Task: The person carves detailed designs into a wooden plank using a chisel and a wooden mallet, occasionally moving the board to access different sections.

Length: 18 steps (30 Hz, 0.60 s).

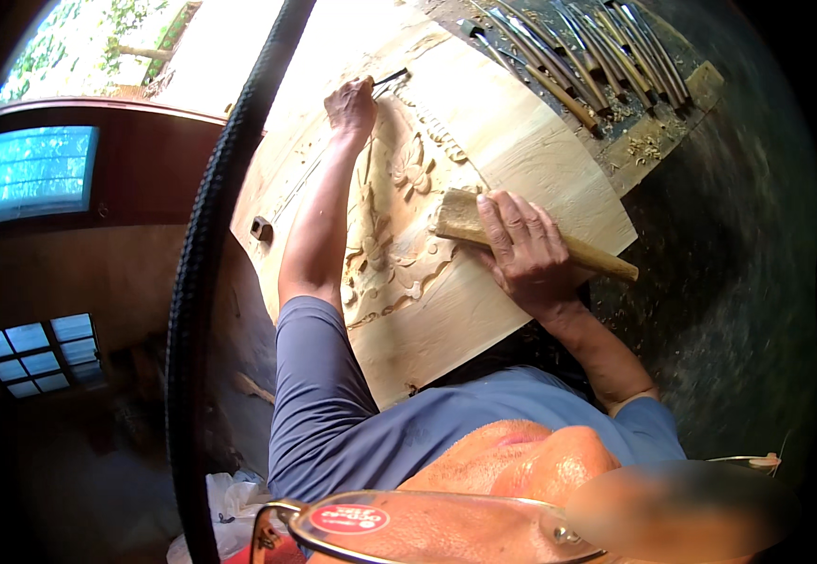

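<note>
My left hand is closed around a dark, thin carving chisel, near the far edge of a pale wooden panel. Raised leaf and flower carving runs down the middle of the panel, with a beaded, scalloped border. Over the panel's right half, my right hand grips a wooden mallet. The mallet's thick head points left toward the carving, and its handle end sticks out right, past my fingers. The chisel's cutting tip is too small to make out.
Several chisels and gouges lie in a row on a dark board at the far right, beside wood shavings. A small dark block rests at the panel's left edge. A black braided cord crosses the view at left.
</note>
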Each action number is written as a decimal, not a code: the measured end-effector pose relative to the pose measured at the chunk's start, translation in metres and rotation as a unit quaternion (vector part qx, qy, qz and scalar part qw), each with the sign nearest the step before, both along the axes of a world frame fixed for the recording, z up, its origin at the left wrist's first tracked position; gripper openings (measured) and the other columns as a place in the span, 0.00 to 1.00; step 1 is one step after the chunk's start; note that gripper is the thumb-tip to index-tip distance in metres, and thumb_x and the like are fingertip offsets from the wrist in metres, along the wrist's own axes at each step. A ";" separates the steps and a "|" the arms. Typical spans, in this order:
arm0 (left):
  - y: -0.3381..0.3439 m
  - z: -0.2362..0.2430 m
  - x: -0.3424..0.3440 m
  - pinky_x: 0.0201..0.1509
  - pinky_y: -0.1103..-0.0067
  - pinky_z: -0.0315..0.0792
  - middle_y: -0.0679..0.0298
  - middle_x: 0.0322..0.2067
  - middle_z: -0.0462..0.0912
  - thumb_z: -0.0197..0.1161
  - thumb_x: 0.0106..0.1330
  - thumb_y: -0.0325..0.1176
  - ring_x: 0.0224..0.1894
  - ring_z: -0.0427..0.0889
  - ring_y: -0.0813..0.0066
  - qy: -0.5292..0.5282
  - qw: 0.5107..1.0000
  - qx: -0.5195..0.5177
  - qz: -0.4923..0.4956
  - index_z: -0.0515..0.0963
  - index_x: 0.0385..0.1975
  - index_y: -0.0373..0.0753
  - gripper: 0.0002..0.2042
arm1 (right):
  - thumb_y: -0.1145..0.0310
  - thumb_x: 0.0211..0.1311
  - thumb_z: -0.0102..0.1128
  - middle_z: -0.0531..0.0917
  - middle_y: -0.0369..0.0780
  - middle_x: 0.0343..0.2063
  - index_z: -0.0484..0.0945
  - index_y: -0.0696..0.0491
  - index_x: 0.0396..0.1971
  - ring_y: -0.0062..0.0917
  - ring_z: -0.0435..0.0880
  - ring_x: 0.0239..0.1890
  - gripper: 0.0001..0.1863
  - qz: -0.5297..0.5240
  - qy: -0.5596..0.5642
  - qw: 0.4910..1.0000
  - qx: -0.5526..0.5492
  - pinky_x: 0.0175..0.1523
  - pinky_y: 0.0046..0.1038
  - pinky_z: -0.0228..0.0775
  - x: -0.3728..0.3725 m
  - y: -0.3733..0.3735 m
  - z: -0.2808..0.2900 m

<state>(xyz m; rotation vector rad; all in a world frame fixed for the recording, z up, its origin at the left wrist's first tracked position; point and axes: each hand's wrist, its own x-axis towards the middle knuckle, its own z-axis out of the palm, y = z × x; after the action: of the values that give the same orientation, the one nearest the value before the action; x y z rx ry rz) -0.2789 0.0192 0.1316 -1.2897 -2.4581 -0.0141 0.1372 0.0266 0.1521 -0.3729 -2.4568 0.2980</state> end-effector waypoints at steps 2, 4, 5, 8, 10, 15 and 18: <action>0.001 -0.006 -0.008 0.41 0.63 0.81 0.60 0.38 0.90 0.62 0.69 0.32 0.43 0.90 0.58 0.017 1.000 -0.012 0.004 0.87 0.41 0.48 0.07 | 0.55 0.66 0.70 0.80 0.46 0.64 0.74 0.55 0.69 0.40 0.80 0.64 0.36 0.005 0.005 1.000 -0.002 0.68 0.44 0.73 -0.001 0.001 0.002; 0.016 -0.006 0.002 0.43 0.64 0.81 0.63 0.41 0.91 0.67 0.68 0.37 0.46 0.90 0.61 0.000 0.999 -0.044 0.029 0.88 0.46 0.51 0.09 | 0.54 0.70 0.65 0.80 0.46 0.63 0.73 0.56 0.69 0.39 0.81 0.63 0.33 -0.006 -0.005 1.000 0.014 0.68 0.43 0.73 0.001 0.006 -0.002; 0.020 -0.005 0.005 0.44 0.64 0.81 0.63 0.41 0.91 0.68 0.67 0.37 0.45 0.90 0.62 0.009 0.999 -0.036 0.018 0.88 0.48 0.52 0.11 | 0.55 0.71 0.62 0.80 0.45 0.63 0.72 0.55 0.70 0.38 0.81 0.64 0.32 -0.009 -0.013 1.000 0.019 0.68 0.42 0.73 0.002 0.007 -0.004; 0.028 0.005 0.014 0.46 0.65 0.81 0.65 0.42 0.92 0.70 0.66 0.38 0.46 0.90 0.64 -0.015 0.999 -0.047 0.007 0.88 0.51 0.54 0.14 | 0.59 0.73 0.57 0.80 0.45 0.63 0.72 0.55 0.70 0.36 0.81 0.64 0.30 -0.010 -0.025 0.999 0.026 0.68 0.42 0.73 0.004 0.009 -0.008; 0.033 0.012 0.014 0.46 0.65 0.82 0.66 0.44 0.92 0.70 0.66 0.39 0.46 0.91 0.64 -0.029 0.998 -0.051 0.004 0.88 0.53 0.54 0.15 | 0.61 0.73 0.56 0.80 0.45 0.63 0.72 0.55 0.70 0.36 0.81 0.64 0.29 -0.006 -0.023 0.999 0.025 0.68 0.41 0.73 0.003 0.010 -0.006; 0.065 0.021 0.026 0.46 0.61 0.81 0.62 0.42 0.92 0.70 0.67 0.44 0.45 0.90 0.61 -0.049 0.998 -0.005 -0.032 0.87 0.53 0.54 0.16 | 0.64 0.74 0.53 0.81 0.45 0.63 0.73 0.55 0.70 0.36 0.81 0.64 0.27 0.001 -0.023 0.999 0.026 0.68 0.41 0.73 0.003 0.011 -0.002; 0.103 0.029 0.061 0.40 0.66 0.81 0.72 0.37 0.93 0.70 0.69 0.45 0.40 0.91 0.68 -0.022 0.998 0.020 -0.058 0.90 0.45 0.59 0.09 | 0.64 0.74 0.52 0.80 0.45 0.63 0.73 0.55 0.70 0.35 0.81 0.64 0.27 -0.006 -0.024 0.999 0.036 0.68 0.41 0.73 0.002 0.013 -0.006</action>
<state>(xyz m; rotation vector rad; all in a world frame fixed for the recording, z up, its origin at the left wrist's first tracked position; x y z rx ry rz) -0.2175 0.1224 0.1602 -1.4280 -2.4021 -0.1213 0.1393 0.0397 0.1465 -0.3687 -2.5039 0.1975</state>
